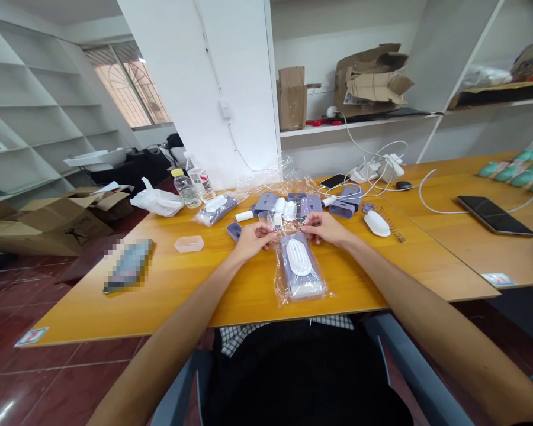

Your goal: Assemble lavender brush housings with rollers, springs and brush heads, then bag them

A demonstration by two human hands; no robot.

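Note:
A clear plastic bag (281,284) lies on the table in front of me, with a grey-purple plastic case (313,274) and a white ribbed oval part (299,257) inside. My left hand (255,239) pinches the far left corner of the bag's edge. At the far right corner, my right hand (322,229) pinches the same edge. Just beyond my fingers sit loose white oval parts (288,210) and grey-purple cases (266,203). Left of them rests another bagged case (217,208).
A clear plastic tray (189,244) and a blurred-out flat item (131,265) lie at left. Bottles (186,188) and a white bag (157,199) stand behind. At right are a white oval part (376,224), a spring (391,223), cables, a phone (335,181) and a tablet (495,215).

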